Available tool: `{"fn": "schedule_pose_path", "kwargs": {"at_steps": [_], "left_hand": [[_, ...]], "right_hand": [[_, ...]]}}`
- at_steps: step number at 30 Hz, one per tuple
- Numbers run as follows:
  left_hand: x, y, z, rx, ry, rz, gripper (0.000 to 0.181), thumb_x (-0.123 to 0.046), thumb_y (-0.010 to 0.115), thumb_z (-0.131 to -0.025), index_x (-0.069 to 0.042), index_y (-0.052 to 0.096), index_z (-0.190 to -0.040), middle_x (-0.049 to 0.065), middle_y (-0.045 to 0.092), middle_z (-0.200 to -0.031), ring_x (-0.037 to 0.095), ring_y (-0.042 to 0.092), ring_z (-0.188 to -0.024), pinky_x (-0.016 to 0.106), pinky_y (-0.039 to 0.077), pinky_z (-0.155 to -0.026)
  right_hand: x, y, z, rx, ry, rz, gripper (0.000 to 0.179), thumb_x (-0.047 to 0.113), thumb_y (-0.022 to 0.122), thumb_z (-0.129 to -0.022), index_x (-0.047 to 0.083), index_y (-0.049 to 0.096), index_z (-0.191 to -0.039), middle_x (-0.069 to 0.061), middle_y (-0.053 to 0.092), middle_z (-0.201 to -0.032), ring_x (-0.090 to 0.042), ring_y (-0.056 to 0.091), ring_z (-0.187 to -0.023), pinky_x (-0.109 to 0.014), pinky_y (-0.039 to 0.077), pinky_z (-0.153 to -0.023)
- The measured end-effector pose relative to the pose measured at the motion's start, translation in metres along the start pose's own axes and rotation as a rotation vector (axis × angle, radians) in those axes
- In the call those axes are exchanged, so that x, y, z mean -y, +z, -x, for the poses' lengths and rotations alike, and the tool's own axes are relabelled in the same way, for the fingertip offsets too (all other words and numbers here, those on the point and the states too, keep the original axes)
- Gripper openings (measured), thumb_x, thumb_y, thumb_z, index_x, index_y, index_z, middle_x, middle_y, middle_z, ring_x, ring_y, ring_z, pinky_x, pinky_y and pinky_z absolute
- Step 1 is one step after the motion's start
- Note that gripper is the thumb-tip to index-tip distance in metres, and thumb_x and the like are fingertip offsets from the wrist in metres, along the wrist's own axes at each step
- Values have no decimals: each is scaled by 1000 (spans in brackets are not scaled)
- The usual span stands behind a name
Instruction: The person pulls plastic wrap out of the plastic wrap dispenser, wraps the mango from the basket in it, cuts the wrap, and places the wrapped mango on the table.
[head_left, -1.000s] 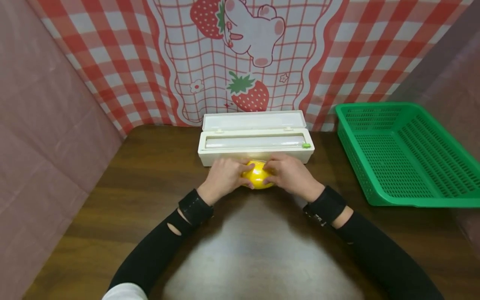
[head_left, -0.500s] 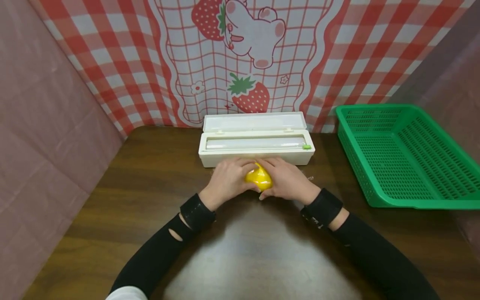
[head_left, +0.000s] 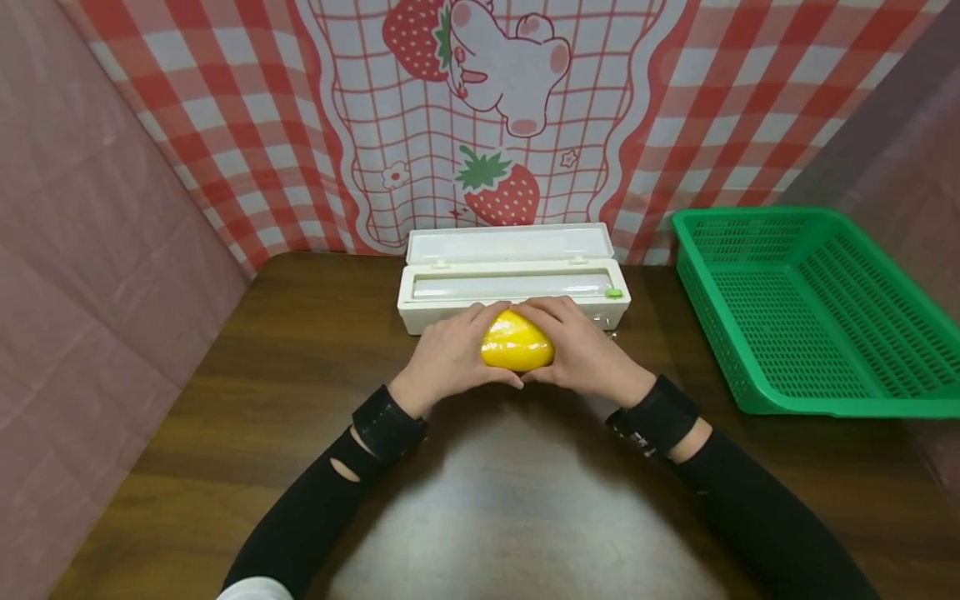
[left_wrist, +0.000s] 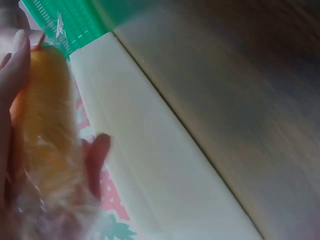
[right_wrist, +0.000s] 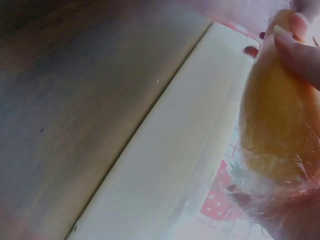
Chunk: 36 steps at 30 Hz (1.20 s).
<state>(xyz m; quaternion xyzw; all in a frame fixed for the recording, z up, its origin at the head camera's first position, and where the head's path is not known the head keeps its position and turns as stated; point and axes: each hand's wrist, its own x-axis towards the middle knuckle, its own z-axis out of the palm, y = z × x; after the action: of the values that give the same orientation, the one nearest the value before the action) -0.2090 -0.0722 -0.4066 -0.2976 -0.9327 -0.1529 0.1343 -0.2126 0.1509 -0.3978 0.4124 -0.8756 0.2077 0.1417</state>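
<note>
A smooth yellow rounded thing (head_left: 517, 342), fruit-like but of unclear kind, is held up between both hands. Clear cling film wraps it, loose and crumpled at the lower end in the left wrist view (left_wrist: 55, 205). My left hand (head_left: 450, 354) grips its left side, fingers over the top and thumb along the near side. From the right, my right hand (head_left: 588, 350) grips it the same way, and the two thumbs nearly meet. Just behind the hands stands a white cling film dispenser (head_left: 420, 317), lid raised, with a film roll (head_left: 513, 287) inside and a green slider (head_left: 613, 293).
A green plastic basket (head_left: 712, 333) stands on the right of the brown wooden table (head_left: 300, 333). Behind the dispenser hangs a red-and-white checked cloth (head_left: 262, 125) with strawberry prints. Pink cloth (head_left: 112, 250) covers the left side.
Both hands have shifted their hold around the yellow thing, turning it and lifting it slightly. More of its surface shows between the hands now. The dispenser and basket have stayed put.
</note>
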Motion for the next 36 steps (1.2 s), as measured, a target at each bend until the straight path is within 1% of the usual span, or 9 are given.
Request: {"fn": "schedule_pose_path", "kwargs": {"at_steps": [3,10,14,18,23,27,30,33,36], "left_hand": [[3,-1,0,-39,3,76,97,-82,53,-60,-26,37,-138,-4,54,-111,9,48,-79,25,44,-62],[7,5,-3,-167,-41,416,86,-70,67,-59,-30,46,-131,-16,54,-118,1,47,-93,23,42,-77],[7,9,-3,-192,-99,617,82,-61,74,-59,-27,50,-129,-15,54,-119,5,50,-95,28,44,-78],[6,11,-5,-215,-188,884,68,-45,77,-66,-21,55,-125,-9,58,-116,14,52,-92,33,46,-76],[-1,11,-11,-369,-286,1242,41,-31,68,-81,-10,63,-117,1,61,-117,23,54,-99,36,47,-81],[-8,9,-16,-493,-366,1494,38,-31,63,-86,-1,64,-109,9,62,-115,26,54,-105,36,44,-86],[-10,7,-18,-521,-450,1603,39,-35,63,-84,-1,65,-104,11,63,-114,27,54,-104,36,44,-87],[-11,6,-19,-523,-520,1669,39,-36,66,-82,-2,66,-102,11,62,-114,26,54,-102,36,44,-87],[-12,4,-21,-541,-554,1725,38,-35,67,-82,-2,65,-101,12,61,-114,25,54,-103,37,43,-88]], "right_hand": [[-1,-2,0,-36,5,-42,88,45,79,-63,16,42,-137,-4,42,-132,-18,36,-113,-36,40,-89],[-2,-3,-1,-108,30,-148,83,47,75,-66,16,44,-136,-2,42,-130,-17,37,-111,-36,39,-86],[-2,0,-2,-141,54,-201,84,46,77,-65,18,44,-136,-1,41,-130,-16,38,-111,-36,40,-87],[-2,3,-2,-174,94,-248,85,45,79,-63,20,44,-136,0,41,-130,-15,40,-108,-36,42,-85],[0,10,-3,-220,150,-279,86,49,78,-62,22,44,-136,0,42,-130,-15,42,-107,-39,39,-85],[1,12,-5,-248,172,-307,86,50,78,-62,25,44,-136,2,41,-131,-15,40,-109,-41,37,-87],[2,14,-7,-265,178,-341,84,47,79,-62,26,44,-136,3,41,-132,-15,40,-111,-42,36,-88],[4,15,-8,-291,201,-408,82,41,81,-62,25,45,-134,5,42,-132,-14,41,-112,-41,36,-90],[12,12,-10,-329,229,-491,81,30,83,-62,19,46,-133,2,43,-132,-15,41,-112,-41,35,-91]]}}
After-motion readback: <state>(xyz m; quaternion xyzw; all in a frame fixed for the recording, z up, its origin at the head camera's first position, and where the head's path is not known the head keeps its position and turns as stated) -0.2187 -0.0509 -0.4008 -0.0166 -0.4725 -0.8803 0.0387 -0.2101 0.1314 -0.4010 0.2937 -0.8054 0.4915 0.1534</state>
